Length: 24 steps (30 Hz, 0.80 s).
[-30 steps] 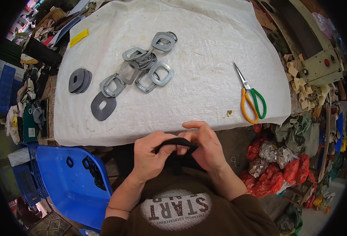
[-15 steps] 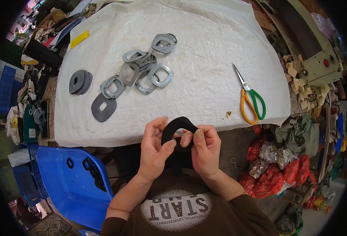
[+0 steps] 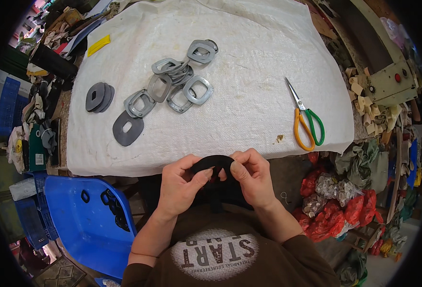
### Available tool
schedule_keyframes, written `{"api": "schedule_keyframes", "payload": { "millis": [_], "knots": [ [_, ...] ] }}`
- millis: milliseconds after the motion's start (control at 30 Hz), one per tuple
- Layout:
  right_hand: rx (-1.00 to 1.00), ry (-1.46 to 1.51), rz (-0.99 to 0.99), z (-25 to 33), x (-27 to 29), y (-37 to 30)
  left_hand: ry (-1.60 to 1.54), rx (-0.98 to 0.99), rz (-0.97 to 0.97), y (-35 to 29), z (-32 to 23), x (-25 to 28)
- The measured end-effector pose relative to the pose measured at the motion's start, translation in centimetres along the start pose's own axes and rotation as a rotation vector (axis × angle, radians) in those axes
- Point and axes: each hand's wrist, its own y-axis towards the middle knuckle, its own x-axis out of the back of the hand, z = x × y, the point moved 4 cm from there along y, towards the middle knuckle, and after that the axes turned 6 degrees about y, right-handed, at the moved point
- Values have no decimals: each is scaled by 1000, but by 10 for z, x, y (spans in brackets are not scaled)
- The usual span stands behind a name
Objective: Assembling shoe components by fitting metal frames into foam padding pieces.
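On your worktop (image 3: 360,127), a white woven sheet (image 3: 254,71) is spread; near its right edge you have open scissors (image 3: 300,105) with one orange and one green handle, blades toward the far edge. A yellow strip (image 3: 99,45) lies by the far left corner, a small brownish scrap (image 3: 280,138) near the near edge. Red plastic bags (image 3: 329,220) sit below, past the near right corner.

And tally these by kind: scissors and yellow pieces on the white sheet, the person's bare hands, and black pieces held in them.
Scissors: 1
Yellow piece: 1
Hands, left hand and right hand: 2
Black piece: 1
Total: 5
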Motion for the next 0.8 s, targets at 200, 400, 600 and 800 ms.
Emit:
{"api": "schedule_keyframes", "payload": {
  "millis": [200, 400, 600, 800],
  "knots": [
    [-19, 347, -122, -6, -10, -2, -146, -126, -13, 0, 6, -3],
    [-117, 681, 131, -12, -13, 0, -187, -193, 132, 3, 6, -4],
    [-191, 648, 149, -11, -11, -1, -99, -214, 166, 5, 3, -2],
    [-192, 382, -31, -1, -7, 1, -114, -98, 90, 3, 5, -3]
  ]
}}
